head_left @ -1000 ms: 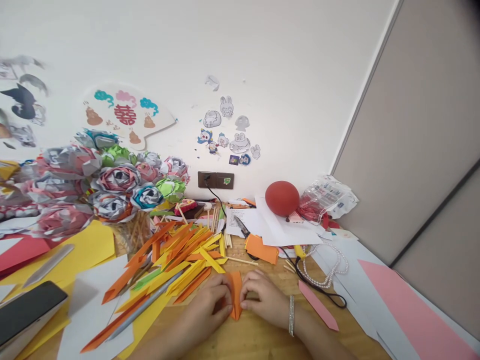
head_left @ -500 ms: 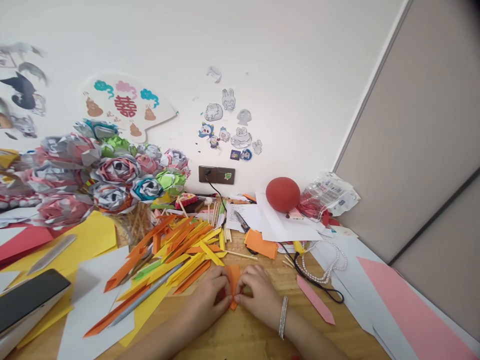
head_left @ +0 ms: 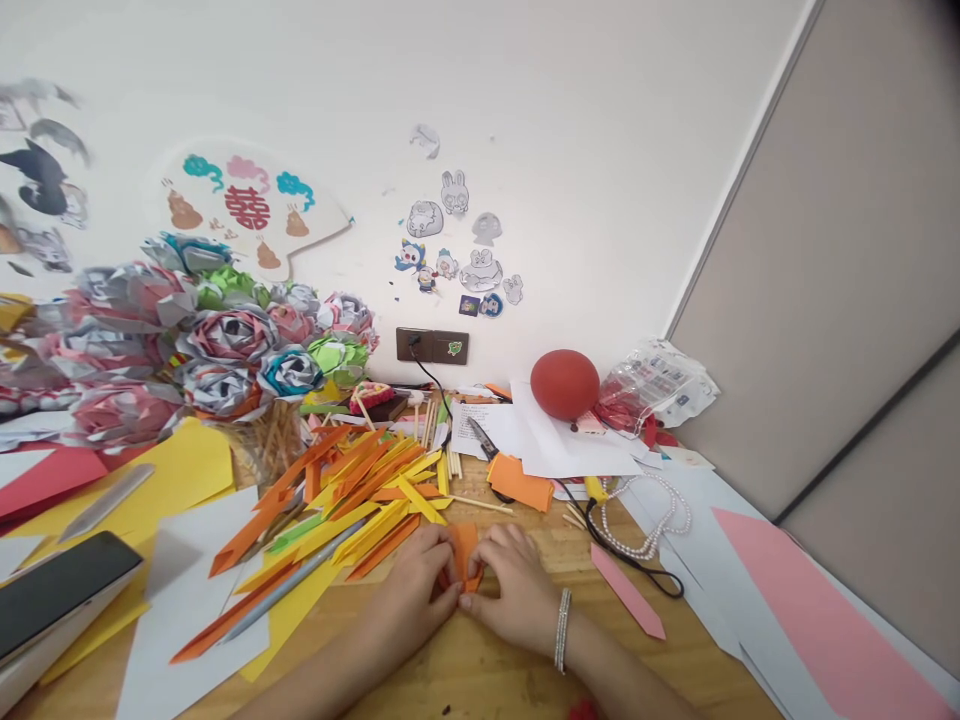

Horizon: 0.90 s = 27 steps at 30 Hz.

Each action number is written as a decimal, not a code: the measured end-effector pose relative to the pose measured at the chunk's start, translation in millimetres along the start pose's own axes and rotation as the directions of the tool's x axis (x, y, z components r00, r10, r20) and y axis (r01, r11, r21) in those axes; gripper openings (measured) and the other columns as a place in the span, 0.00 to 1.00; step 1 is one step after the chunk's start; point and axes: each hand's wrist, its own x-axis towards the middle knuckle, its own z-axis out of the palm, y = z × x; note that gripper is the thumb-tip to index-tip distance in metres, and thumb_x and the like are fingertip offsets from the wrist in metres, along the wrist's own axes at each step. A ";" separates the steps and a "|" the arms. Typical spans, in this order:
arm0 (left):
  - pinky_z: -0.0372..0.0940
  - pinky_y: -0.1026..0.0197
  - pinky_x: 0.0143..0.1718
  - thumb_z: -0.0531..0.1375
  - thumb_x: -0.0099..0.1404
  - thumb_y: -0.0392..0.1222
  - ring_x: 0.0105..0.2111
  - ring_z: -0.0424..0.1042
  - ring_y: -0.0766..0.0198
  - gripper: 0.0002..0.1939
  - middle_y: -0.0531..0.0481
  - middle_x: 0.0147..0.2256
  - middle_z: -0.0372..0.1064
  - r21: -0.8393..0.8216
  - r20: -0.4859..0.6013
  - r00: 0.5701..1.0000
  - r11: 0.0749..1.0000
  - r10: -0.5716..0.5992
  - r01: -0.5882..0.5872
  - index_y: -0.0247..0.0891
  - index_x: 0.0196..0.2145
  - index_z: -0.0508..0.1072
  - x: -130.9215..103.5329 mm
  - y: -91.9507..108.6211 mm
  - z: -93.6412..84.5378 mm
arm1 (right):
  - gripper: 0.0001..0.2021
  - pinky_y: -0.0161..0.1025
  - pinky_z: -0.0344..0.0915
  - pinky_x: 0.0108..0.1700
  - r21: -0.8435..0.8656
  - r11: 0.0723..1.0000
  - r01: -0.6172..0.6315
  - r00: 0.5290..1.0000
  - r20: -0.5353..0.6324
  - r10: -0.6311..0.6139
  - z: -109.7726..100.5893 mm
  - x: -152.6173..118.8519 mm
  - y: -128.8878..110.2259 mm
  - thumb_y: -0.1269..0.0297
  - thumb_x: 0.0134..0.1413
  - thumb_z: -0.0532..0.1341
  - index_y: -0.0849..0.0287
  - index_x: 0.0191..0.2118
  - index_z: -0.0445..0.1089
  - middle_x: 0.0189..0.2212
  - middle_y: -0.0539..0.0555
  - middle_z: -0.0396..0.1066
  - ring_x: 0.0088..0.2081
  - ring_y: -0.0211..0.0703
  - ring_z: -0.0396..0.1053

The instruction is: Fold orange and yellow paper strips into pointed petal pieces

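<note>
Both hands meet over a small piece of orange paper near the front middle of the wooden table. My left hand pinches its left side, thumb and fingertips pressed together. From the other side my right hand, with a silvery bracelet on the wrist, grips the paper's right and lower part. Fingers cover much of the sheet, so its exact folds are hidden. Just left of it lies a heap of folded orange and yellow paper strips.
Behind the hands are scissors, a stack of orange paper and a red balloon. Paper flowers crowd the left back. A phone lies at left; a pink strip and pearl beads are at right.
The orange paper's lower tip, which stuck out below the fingertips, no longer shows there. My thumbs have shifted slightly upward along the paper. The whole view has tilted a little.
</note>
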 end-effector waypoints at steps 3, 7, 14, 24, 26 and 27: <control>0.61 0.59 0.40 0.55 0.55 0.32 0.37 0.64 0.59 0.07 0.48 0.34 0.63 0.000 -0.014 1.000 1.000 0.009 -0.009 0.39 0.22 0.62 0.6 -1.4 0.4 | 0.14 0.40 0.51 0.41 -0.005 1.000 -0.003 1.000 -0.003 0.003 0.7 0.4 0.1 0.60 0.40 0.69 0.56 0.31 0.65 0.34 0.47 0.62 0.40 0.44 0.58; 0.61 0.58 0.39 0.58 0.56 0.35 0.37 0.64 0.59 0.07 0.48 0.34 0.63 0.012 0.008 1.000 1.000 -0.015 0.015 0.38 0.22 0.63 2.6 -0.3 -0.2 | 0.14 0.40 0.51 0.42 0.005 1.000 -0.020 1.000 -0.002 0.020 0.7 2.3 0.2 0.59 0.40 0.69 0.55 0.31 0.65 0.35 0.47 0.62 0.41 0.44 0.58; 0.61 0.55 0.42 0.61 0.53 0.37 0.41 0.64 0.55 0.08 0.47 0.38 0.64 0.084 -0.080 0.997 0.996 -0.009 0.016 0.39 0.25 0.63 4.8 -8.0 2.0 | 0.14 0.40 0.51 0.43 0.033 0.998 -0.054 0.999 0.005 0.054 0.2 2.3 0.3 0.61 0.38 0.70 0.55 0.31 0.67 0.35 0.47 0.64 0.41 0.45 0.59; 0.61 0.53 0.41 0.62 0.52 0.37 0.41 0.63 0.53 0.09 0.46 0.38 0.63 0.120 -0.108 0.994 0.993 0.002 0.011 0.40 0.29 0.64 1.6 -9.5 2.0 | 0.08 0.38 0.53 0.40 0.100 0.993 -0.062 0.997 -0.036 0.065 -5.3 9.0 9.1 0.75 0.44 0.64 0.57 0.30 0.69 0.29 0.47 0.66 0.37 0.41 0.62; 0.61 0.53 0.41 0.62 0.52 0.37 0.41 0.63 0.54 0.09 0.47 0.38 0.63 0.123 -0.109 0.994 0.992 -0.006 0.019 0.40 0.29 0.64 1.5 -8.0 2.1 | 0.07 0.37 0.54 0.40 0.128 0.990 -0.052 0.997 -0.057 0.059 -4.8 7.7 8.8 0.77 0.47 0.61 0.57 0.32 0.68 0.29 0.47 0.66 0.36 0.41 0.62; 0.61 0.53 0.41 0.62 0.52 0.38 0.41 0.64 0.54 0.08 0.47 0.38 0.64 0.124 -0.111 0.994 0.992 -0.006 0.020 0.40 0.29 0.64 1.3 -7.4 2.3 | 0.07 0.37 0.55 0.40 0.134 0.990 -0.046 0.996 -0.068 0.055 -4.0 6.7 8.4 0.75 0.48 0.61 0.57 0.33 0.68 0.29 0.48 0.66 0.36 0.41 0.62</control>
